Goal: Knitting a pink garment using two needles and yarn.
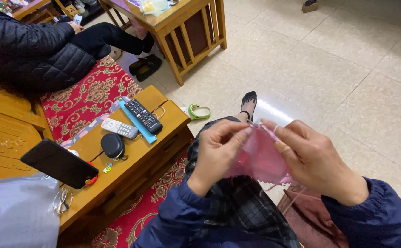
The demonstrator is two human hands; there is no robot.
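Beige tiled floor [347,69] lay beneath; our left hand [216,154] and right hand [313,160] each pinched the pink knitting [260,158], stretched between them above our lap.

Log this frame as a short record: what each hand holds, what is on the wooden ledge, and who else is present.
left hand: pinches the top edge of the pink knitting
right hand: grips the knitting's other side, by the needle
wooden ledge: black remote, white remote, round black pouch, dark phone, glasses
floor: green band
other person: seated, dark quilted jacket
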